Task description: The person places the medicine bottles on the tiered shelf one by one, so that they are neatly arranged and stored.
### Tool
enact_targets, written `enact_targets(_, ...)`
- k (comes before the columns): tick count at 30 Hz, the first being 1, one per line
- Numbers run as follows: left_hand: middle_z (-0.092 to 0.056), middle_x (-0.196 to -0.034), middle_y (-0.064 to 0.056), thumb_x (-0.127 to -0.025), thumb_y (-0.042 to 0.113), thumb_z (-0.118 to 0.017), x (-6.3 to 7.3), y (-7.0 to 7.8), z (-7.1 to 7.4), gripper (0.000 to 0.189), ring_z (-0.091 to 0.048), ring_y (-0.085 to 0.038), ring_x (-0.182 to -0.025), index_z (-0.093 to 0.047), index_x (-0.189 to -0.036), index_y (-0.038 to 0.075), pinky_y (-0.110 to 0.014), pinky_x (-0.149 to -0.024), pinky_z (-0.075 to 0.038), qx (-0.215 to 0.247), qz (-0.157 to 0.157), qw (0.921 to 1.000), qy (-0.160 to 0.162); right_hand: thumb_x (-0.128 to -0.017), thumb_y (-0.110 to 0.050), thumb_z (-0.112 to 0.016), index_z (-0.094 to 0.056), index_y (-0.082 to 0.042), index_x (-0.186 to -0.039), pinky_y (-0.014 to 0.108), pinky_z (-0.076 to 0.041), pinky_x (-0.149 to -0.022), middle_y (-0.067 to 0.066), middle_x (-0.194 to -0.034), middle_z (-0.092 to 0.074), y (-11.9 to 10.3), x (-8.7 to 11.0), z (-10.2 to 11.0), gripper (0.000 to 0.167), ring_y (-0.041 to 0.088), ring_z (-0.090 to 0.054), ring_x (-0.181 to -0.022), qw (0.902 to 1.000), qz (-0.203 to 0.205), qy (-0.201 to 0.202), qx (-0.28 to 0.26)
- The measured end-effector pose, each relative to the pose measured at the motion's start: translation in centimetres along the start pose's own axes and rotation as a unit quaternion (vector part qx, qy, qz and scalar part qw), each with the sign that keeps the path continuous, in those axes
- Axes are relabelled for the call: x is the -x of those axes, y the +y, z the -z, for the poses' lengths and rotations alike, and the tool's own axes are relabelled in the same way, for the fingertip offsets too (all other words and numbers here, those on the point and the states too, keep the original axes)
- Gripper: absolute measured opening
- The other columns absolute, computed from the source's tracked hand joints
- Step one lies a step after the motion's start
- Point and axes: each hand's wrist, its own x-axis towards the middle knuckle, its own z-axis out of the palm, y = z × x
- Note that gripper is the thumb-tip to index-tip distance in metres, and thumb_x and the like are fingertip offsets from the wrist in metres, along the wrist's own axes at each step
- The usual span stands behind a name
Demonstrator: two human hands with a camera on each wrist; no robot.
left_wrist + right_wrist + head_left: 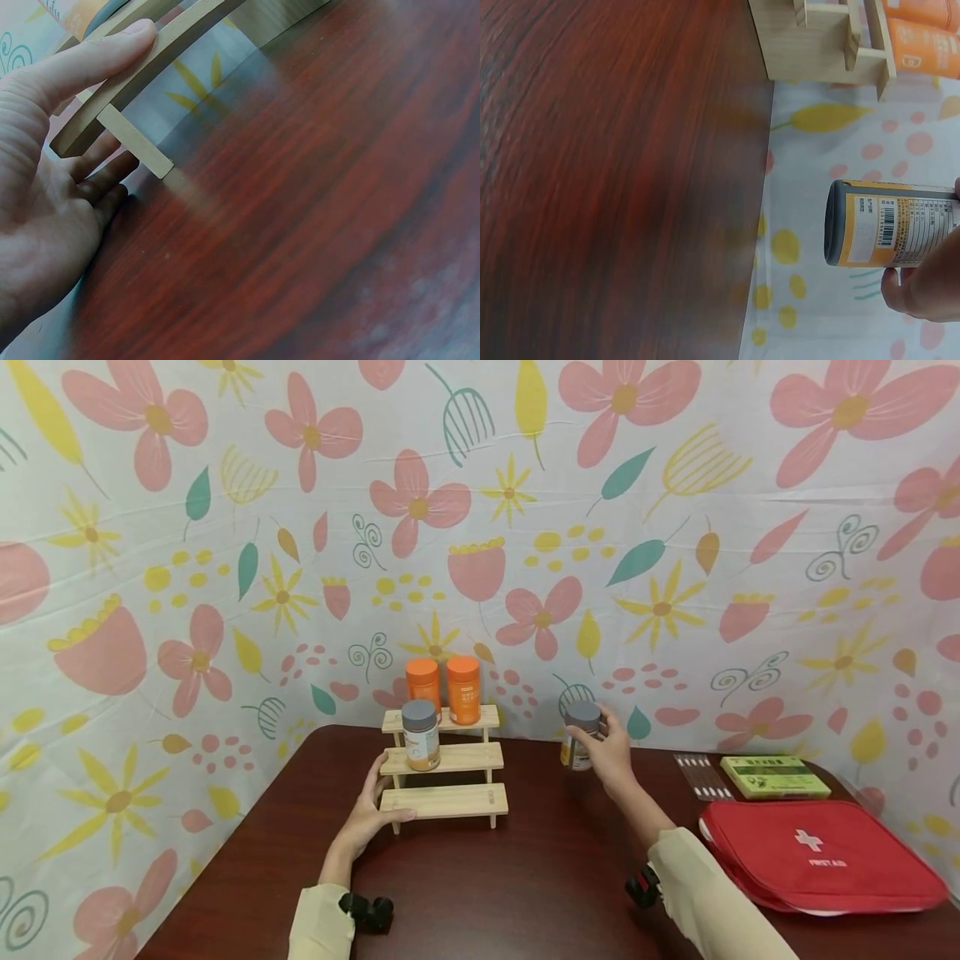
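Observation:
A three-step wooden display rack [444,802] stands on the dark table. My left hand [364,817] grips its left end, the thumb [97,60] over the lowest step and the other fingers beyond the side. On the middle step sits a pill bottle with a grey lid [421,735]. Two orange bottles [464,692] share the top step, one partly hidden by the grey-lidded bottle. To the right of the rack, my right hand [613,753] holds a second grey-lidded pill bottle [892,225] between thumb and fingers; its label with a barcode shows in the right wrist view.
A red first aid bag [825,860] lies at the right of the table. Behind it are a green and yellow box [776,777] and a clear pack of swabs [703,777]. A flower-printed cloth [525,527] hangs behind the table's back edge.

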Motion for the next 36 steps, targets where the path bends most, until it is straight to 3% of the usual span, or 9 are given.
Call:
enact_targets(6, -0.021, -0.159, -0.019, -0.077, 0.006, -0.081, 0.1, 0.0, 0.0, 0.112, -0.025, -0.038, -0.146, -0.007, -0.156, 0.036, -0.058, -0.107, -0.036, -0.002, 0.0, 1.0, 0.001, -0.094, -0.02, -0.066, -0.03, -0.01, -0.152, 0.053, -0.04, -0.106, 0.023, -0.148, -0.04, -0.3, 0.2, -1.2, 0.069, 0.039, -0.041, -0.137, 0.9996, 0.0, -0.027, 0.001)
enact_targets(13, -0.029, -0.156, -0.019, -0.078, 0.007, -0.081, 0.1, 0.0, -0.1, 0.111, -0.04, -0.04, -0.137, -0.008, -0.156, 0.037, -0.056, -0.106, -0.038, -0.004, 0.005, 1.0, 0.004, -0.093, -0.022, -0.067, -0.03, -0.01, -0.152, 0.053, -0.04, -0.106, 0.022, -0.147, -0.041, -0.9, 0.5, -2.4, 0.07, 0.038, -0.042, -0.135, 0.9988, 0.001, -0.046, -0.014)
enact_targets(25, -0.019, -0.16, -0.018, -0.078, 0.007, -0.08, -0.1, -0.1, -0.1, 0.11, -0.022, -0.038, -0.147, -0.008, -0.156, 0.035, -0.058, -0.106, -0.037, -0.004, -0.004, 1.0, -0.003, -0.093, -0.022, -0.066, -0.03, -0.013, -0.152, 0.055, -0.038, -0.107, 0.019, -0.148, -0.039, -2.6, 1.3, -4.7, 0.069, 0.037, -0.041, -0.136, 0.9958, -0.024, -0.059, -0.066)
enact_targets(36, -0.021, -0.16, -0.018, -0.077, 0.006, -0.081, 0.0, 0.1, -0.1, 0.111, -0.023, -0.038, -0.147, -0.009, -0.156, 0.035, -0.058, -0.107, -0.036, -0.003, -0.002, 1.0, 0.004, -0.093, -0.019, -0.067, -0.032, -0.011, -0.151, 0.054, -0.041, -0.105, 0.02, -0.147, -0.043, -3.8, 1.3, -7.4, 0.069, 0.039, -0.042, -0.136, 0.9949, 0.007, -0.071, -0.071)
